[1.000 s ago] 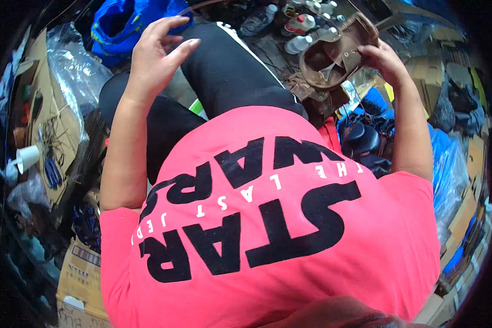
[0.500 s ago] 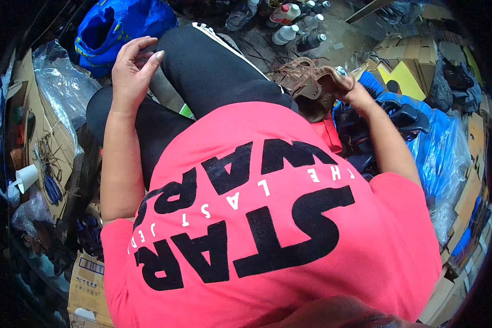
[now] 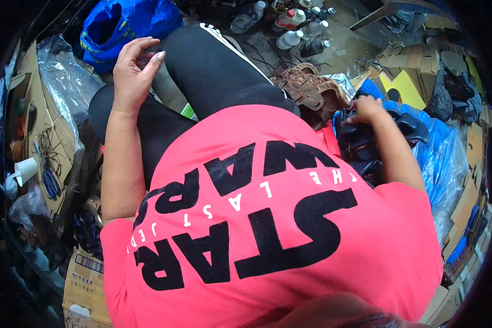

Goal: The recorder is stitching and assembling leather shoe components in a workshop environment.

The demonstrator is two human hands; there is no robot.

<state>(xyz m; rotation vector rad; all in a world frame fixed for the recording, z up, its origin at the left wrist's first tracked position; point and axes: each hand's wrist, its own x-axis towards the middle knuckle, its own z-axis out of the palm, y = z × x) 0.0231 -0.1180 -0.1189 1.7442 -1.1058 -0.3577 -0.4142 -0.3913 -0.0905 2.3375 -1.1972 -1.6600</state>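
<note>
your brown leather pieces could slide or tangle, being loosely heaped beside a crowded dark pile.
from the left, a white cup lies tipped; your left hand is loosely curled with nothing seen in it, near the blue bag; beyond the leather, bottles might topple if knocked; your right hand is just right of the leather, too blurred for me to tell its grip, with the pile and blue plastic crowding its way.

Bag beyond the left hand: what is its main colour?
The bag is mainly bright blue, seen best in the head view.
</note>
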